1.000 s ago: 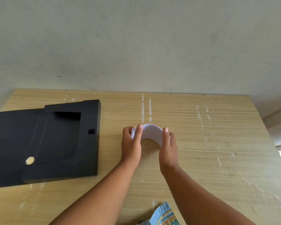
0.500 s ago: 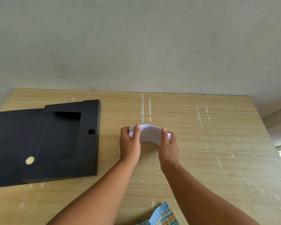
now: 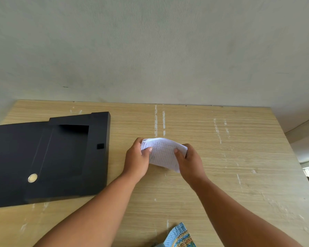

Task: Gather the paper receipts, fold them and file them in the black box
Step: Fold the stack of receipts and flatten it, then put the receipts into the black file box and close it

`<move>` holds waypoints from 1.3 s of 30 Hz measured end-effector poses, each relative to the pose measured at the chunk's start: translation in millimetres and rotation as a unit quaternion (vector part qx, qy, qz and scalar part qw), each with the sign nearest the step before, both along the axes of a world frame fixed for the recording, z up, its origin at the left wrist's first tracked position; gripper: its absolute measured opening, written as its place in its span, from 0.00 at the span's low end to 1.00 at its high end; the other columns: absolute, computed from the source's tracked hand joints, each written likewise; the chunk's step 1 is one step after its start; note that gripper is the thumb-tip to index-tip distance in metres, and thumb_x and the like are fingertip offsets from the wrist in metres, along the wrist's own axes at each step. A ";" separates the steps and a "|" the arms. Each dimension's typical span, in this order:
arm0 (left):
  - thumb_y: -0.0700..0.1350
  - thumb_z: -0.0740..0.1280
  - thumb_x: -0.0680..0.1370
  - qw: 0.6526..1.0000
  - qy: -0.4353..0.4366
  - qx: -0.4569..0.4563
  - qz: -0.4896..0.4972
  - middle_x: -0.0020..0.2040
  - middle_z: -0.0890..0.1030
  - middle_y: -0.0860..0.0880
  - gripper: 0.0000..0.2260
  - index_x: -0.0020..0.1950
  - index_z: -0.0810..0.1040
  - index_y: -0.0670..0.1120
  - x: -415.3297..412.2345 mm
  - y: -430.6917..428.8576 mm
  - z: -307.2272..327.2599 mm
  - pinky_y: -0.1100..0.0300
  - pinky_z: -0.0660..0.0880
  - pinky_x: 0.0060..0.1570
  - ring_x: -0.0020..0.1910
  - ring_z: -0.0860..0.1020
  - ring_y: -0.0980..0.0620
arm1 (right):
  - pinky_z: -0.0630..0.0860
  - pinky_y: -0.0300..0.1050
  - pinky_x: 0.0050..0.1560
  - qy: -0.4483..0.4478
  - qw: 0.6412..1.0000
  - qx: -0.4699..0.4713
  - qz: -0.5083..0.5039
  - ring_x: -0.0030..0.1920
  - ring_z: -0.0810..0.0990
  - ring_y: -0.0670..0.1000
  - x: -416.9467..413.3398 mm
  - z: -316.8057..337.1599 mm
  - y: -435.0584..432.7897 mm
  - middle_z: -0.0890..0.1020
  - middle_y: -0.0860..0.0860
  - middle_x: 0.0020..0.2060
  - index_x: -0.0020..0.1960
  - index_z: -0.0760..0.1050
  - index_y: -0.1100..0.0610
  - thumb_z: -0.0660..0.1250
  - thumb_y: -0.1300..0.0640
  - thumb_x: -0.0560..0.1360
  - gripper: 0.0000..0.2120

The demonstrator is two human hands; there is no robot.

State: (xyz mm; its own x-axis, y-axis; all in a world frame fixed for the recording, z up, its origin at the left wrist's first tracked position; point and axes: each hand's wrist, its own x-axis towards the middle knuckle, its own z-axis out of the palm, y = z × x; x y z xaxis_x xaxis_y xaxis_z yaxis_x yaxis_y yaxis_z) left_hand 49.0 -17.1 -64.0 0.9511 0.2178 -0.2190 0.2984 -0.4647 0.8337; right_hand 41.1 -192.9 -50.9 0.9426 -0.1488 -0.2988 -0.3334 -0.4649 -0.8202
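Observation:
A small stack of white lined paper receipts (image 3: 163, 153) is held above the middle of the wooden table (image 3: 239, 157). My left hand (image 3: 136, 162) grips the stack's left end, thumb on top. My right hand (image 3: 190, 162) grips its right end. The stack is bowed slightly and tilted toward me, printed face up. The black box (image 3: 100, 157) lies open at the left of the table, its lid flap spread out to the left, with a round brass button (image 3: 32, 178) on it. The box is apart from both hands.
A grey wall rises behind the table's far edge. A piece of blue patterned cloth (image 3: 179, 237) shows at the bottom edge between my forearms. The table's right edge runs down the right side of the view.
The receipts were arched high between my hands; now they are flatter and tipped toward me, showing their printed face. Both hands have shifted slightly nearer to me.

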 end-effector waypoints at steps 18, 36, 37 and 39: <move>0.42 0.72 0.78 0.987 0.069 -0.037 -0.141 0.49 0.87 0.49 0.06 0.54 0.79 0.47 3.8 33.1 49.1 0.56 0.80 0.48 0.49 0.84 0.51 | 0.79 0.48 0.45 0.058 0.994 0.045 0.079 0.43 0.84 0.54 3.0 37.3 -22.7 0.88 0.56 0.44 0.45 0.86 0.54 0.70 0.59 0.78 0.06; 0.39 0.69 0.81 0.968 0.055 -0.241 0.052 0.47 0.89 0.48 0.05 0.55 0.81 0.42 -37.5 106.1 51.3 0.61 0.81 0.38 0.46 0.88 0.51 | 0.84 0.62 0.55 0.083 0.941 0.301 -0.130 0.51 0.88 0.58 -26.1 34.7 111.3 0.90 0.55 0.46 0.50 0.86 0.57 0.70 0.61 0.80 0.06; 0.39 0.69 0.81 0.968 0.055 -0.238 0.054 0.47 0.89 0.49 0.04 0.55 0.81 0.43 -36.9 119.9 53.8 0.62 0.80 0.37 0.45 0.87 0.51 | 0.84 0.61 0.55 0.083 0.943 0.298 -0.125 0.51 0.89 0.57 -25.8 36.6 125.3 0.90 0.54 0.46 0.51 0.86 0.56 0.70 0.61 0.80 0.06; 0.40 0.69 0.81 0.971 0.058 -0.223 0.059 0.47 0.89 0.49 0.04 0.55 0.81 0.43 -35.1 151.4 56.0 0.60 0.79 0.38 0.46 0.87 0.51 | 0.85 0.58 0.53 0.083 0.949 0.286 -0.105 0.49 0.89 0.54 -24.4 40.0 154.3 0.90 0.52 0.46 0.53 0.85 0.56 0.69 0.60 0.80 0.06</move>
